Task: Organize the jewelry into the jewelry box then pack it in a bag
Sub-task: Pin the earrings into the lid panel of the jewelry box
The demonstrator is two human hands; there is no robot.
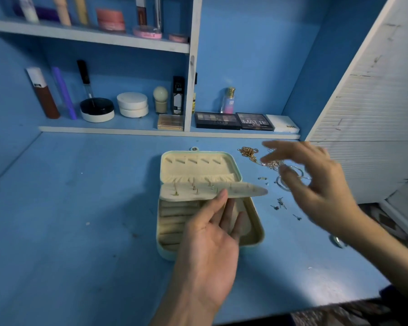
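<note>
Left hand (205, 250) pinches the part-filled earring flap (193, 192) of the jewelry box (259, 231) while the right hand (316, 184) hovers, fingers (290, 149) spread and empty, over chains (247, 152) loose on the counter (80, 208).

Blue tabletop (80, 208) in front of you, scuffed, with small specks. Behind it sits a white-edged lower shelf (113, 130), split by a white upright divider (191, 78).

Left bay, from your left:
- brown bottle with a white cap (44, 95)
- purple tube (64, 92)
- black-lidded white jar (97, 110)
- two stacked white round compacts (132, 104)
- round-headed applicator (160, 100)
- black carton (178, 95)
- tan palette (170, 122), lying flat at the front

Right bay:
- pink bottle with a gold cap (230, 101)
- dark eyeshadow palette (217, 120)
- palette marked MATTE (254, 121), touching the dark one
- white flat case (282, 124)

The upper shelf (87, 35) carries a pink jar (110, 18) and blurred tubes. A white louvred panel (375, 102) stands on your right.
</note>
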